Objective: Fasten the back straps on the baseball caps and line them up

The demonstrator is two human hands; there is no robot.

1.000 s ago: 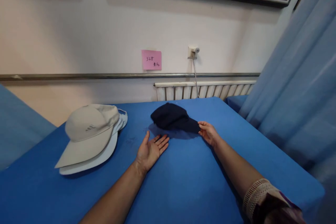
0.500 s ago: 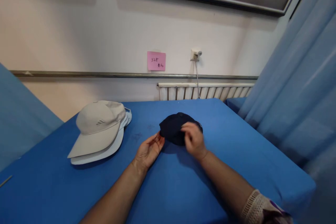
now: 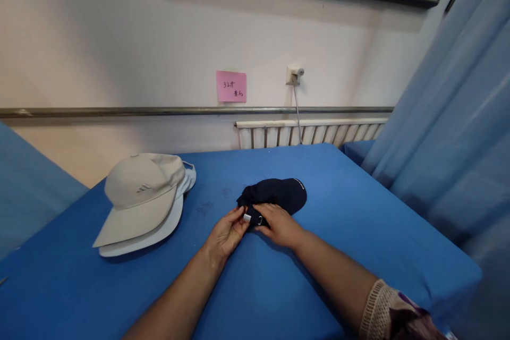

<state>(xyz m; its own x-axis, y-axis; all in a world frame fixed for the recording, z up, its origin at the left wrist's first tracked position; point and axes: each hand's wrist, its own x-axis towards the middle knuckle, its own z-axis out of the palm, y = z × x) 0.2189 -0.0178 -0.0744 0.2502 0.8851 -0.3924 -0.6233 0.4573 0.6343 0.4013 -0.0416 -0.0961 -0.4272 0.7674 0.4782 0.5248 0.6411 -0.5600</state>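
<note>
- Head view: A person's two bare hands meet at a navy cap (image 3: pixel 274 191) lying near the middle of a blue-covered surface (image 3: pixel 370 228).
- The left hand (image 3: pixel 228 231) has its grip pinching the cap's back strap (image 3: pixel 254 217), thumb and fingertips beside a small silver-coloured clasp (image 3: pixel 247 218).
- The right hand (image 3: pixel 279 224) lies along the near side of the cap, its grip closed over the fabric and strap, fingers above and thumb below.
- The cap's brim (image 3: pixel 298 196) points right, away from the left hand, with small white marks along its edge.
- To the left, well apart from the hands, a light grey cap (image 3: pixel 137 183) with a striped logo sits atop pale blue headwear (image 3: pixel 169 231), brims toward the near left.
- Behind the surface, a pink handwritten note (image 3: pixel 231 86) hangs on the wall above a metal rail (image 3: pixel 159 112), left of a socket (image 3: pixel 292 75) whose cord (image 3: pixel 297 111) drops past a white radiator (image 3: pixel 274 137).
- A blue curtain (image 3: pixel 442 117) drapes the right side.
</note>
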